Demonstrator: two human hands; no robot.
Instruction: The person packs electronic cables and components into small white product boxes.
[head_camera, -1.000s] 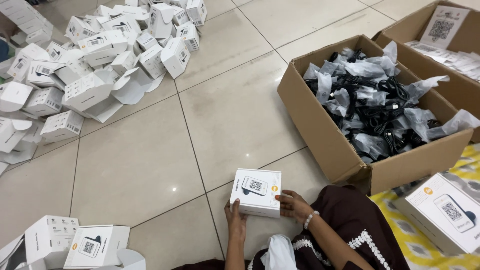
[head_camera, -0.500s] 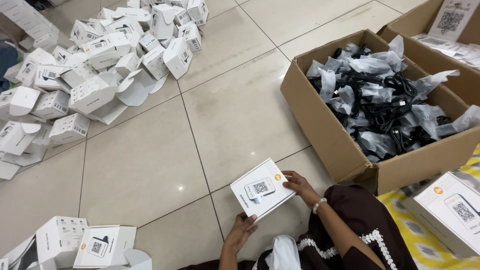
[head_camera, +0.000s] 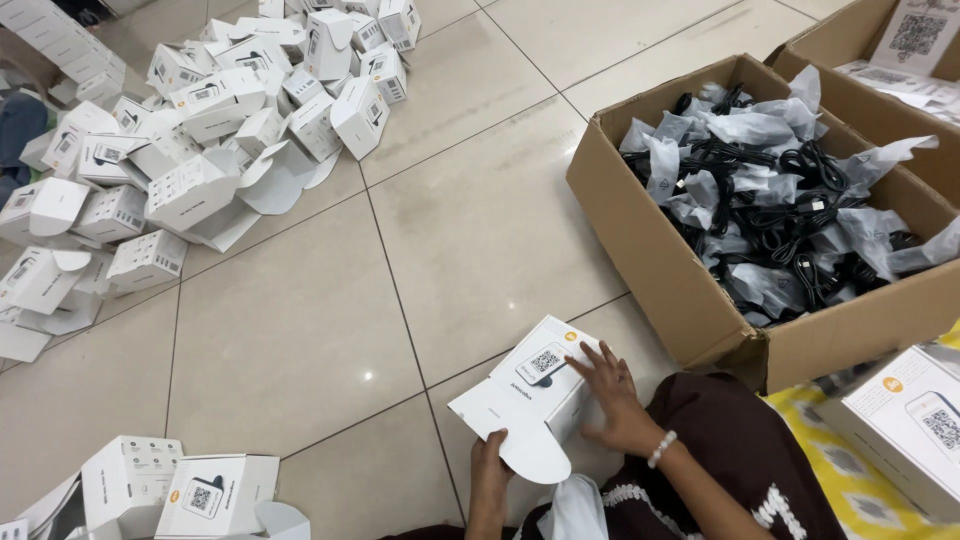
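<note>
White box, flap open, lies mid-floor; white boxes heap upper left; brown carton right.

Floor: glossy beige tiles, thin dark grout lines.
Light: small overhead reflections on tiles.
Mat: yellow patterned fabric, lower right, probably a floor covering.
Walls, windows: out of view.

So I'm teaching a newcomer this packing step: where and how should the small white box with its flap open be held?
Probably by the closed body of the white box, gripped across its side walls from the person's near side. The open flap is thin and would likely bend. The right hand rests on the body, and the left hand is at the flap.
</note>
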